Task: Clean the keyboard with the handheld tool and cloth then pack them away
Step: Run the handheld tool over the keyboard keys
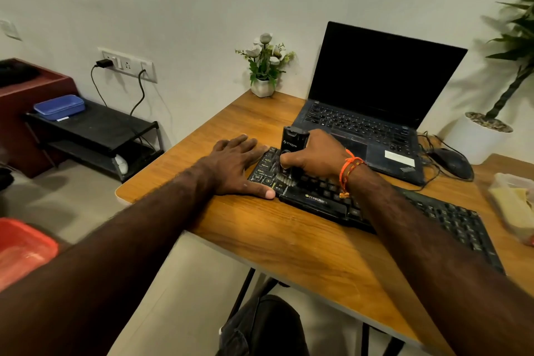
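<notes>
Listing what I see from the head camera. Keyboard [375, 205]: black, lying diagonally on the wooden worktop [289, 240]; my right forearm crosses its middle and hides many keys, and its far right end blurs toward the frame edge. Handheld tool [293, 150]: black, upright, bristle end down on the keys near the keyboard's left end; its lower body is mostly covered by my right hand [318, 159], whose fingers are curled round it. The printed logo on the tool is too small for me to read. Left hand [237, 166]: flat, fingers straight, palm down on the worktop, the thumb and fingertips touching the keyboard's left end; it holds nothing. Cloth: I cannot pick it out with certainty; a pale folded item sits in a clear container [514, 205] at the right edge, blurred and cut off. Laptop [372, 113]: open, screen dark, behind the keyboard. Mouse [450, 163]: black, beside the laptop, cable tangled. Flower pot [264, 66]: at the worktop's far corner. Potted plant [491, 124]: partly out of frame on the right.
</notes>
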